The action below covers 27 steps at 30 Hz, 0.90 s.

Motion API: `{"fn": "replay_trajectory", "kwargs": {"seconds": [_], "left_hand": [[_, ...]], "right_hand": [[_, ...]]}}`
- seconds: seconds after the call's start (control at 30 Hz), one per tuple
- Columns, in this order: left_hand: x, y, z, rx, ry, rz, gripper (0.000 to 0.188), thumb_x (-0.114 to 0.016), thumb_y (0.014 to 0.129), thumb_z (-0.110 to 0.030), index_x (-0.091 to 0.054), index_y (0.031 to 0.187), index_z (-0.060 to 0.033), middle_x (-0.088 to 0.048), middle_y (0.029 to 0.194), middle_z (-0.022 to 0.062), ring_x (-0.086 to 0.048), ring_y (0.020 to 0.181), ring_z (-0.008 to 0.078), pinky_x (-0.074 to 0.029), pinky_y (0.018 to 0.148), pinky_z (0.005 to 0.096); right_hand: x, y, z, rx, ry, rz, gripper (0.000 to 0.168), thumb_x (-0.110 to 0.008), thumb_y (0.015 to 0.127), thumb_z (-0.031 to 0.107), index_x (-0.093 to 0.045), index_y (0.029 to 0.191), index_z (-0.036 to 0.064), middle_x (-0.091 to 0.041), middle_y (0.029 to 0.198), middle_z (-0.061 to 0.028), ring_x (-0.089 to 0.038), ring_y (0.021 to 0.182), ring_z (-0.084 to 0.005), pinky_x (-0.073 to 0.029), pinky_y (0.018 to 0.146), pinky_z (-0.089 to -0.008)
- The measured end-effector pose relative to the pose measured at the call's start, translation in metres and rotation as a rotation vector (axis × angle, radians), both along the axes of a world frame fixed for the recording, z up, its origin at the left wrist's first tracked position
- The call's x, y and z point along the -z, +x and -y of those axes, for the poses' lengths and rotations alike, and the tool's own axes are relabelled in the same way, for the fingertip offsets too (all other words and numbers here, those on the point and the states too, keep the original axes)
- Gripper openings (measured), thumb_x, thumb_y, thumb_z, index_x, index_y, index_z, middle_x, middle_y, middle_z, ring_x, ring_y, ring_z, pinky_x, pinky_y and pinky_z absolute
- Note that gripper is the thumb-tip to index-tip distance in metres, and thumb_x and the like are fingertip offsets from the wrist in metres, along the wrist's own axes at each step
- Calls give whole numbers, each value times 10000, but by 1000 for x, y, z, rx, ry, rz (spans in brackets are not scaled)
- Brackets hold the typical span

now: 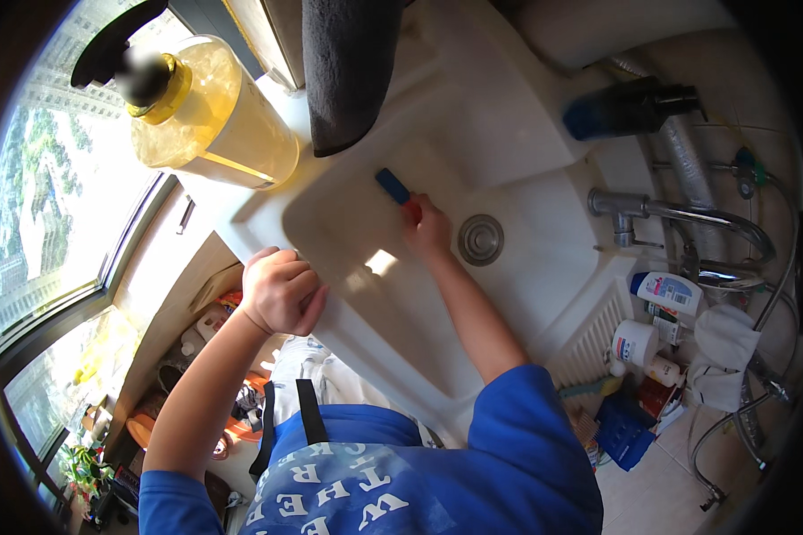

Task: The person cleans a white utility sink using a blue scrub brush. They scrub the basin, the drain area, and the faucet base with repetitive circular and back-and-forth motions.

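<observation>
In my right hand (430,227) is a small red-and-blue cleaning brush (393,186). My fingers wrap its red end, and the blue end points toward the far left of the basin. It is over the floor of a white sink (388,321), left of the metal drain (480,239); whether it touches the surface is hard to tell. My left hand (283,291) is curled into a fist at the sink's left rim, with nothing visible inside it.
A pump bottle of yellow liquid (221,127) stands on the left ledge by the window. A dark grey towel (348,73) hangs over the far rim. At right are a chrome faucet (702,217), a white bottle (669,291), a white tub (634,342) and hoses.
</observation>
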<state>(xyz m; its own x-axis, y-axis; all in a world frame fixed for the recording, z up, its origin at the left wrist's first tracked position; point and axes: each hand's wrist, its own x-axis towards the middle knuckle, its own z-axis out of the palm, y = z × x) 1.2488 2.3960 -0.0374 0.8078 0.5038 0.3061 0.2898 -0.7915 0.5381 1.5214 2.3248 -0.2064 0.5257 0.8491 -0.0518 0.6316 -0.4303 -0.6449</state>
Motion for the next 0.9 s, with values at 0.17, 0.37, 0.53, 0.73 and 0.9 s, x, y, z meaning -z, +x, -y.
{"fn": "replay_trajectory", "kwargs": {"seconds": [0.17,0.37,0.53,0.73,0.9], "left_hand": [[-4,2,1,15,-14,-49,210,-658,620,-146,-469,527,-146,-464,548,-1,-488,542,204,-401,510,337],[-2,0,2,-7,1,-27,198,-654,632,-150,-486,529,-144,-479,548,-1,-498,542,207,-410,517,336],[-1,1,2,0,-17,-33,179,-653,632,-145,-498,544,-135,-484,554,3,-503,546,211,-410,516,343],[-3,1,1,3,-17,-37,177,-653,633,-147,-499,546,-134,-483,559,5,-508,552,213,-413,517,346],[-2,1,1,3,-9,-42,176,-652,638,-149,-500,550,-134,-481,559,6,-508,554,216,-413,517,346]], "right_hand": [[-4,27,-7,188,-22,-27,246,-649,866,239,-628,1054,83,-674,832,-205,-656,825,-414,-510,687,-463],[-8,-2,10,-63,-13,20,258,-666,853,257,-626,1057,105,-685,863,-191,-666,849,-382,-523,696,-448],[-4,6,5,121,-138,-55,282,-693,834,271,-628,1063,120,-689,878,-176,-663,843,-382,-526,720,-459],[-2,-25,32,-126,-46,22,262,-680,842,249,-639,1063,114,-692,863,-165,-664,798,-386,-522,692,-461],[-4,24,14,114,-113,17,269,-674,845,275,-624,1071,137,-690,851,-168,-662,801,-390,-518,677,-466]]}}
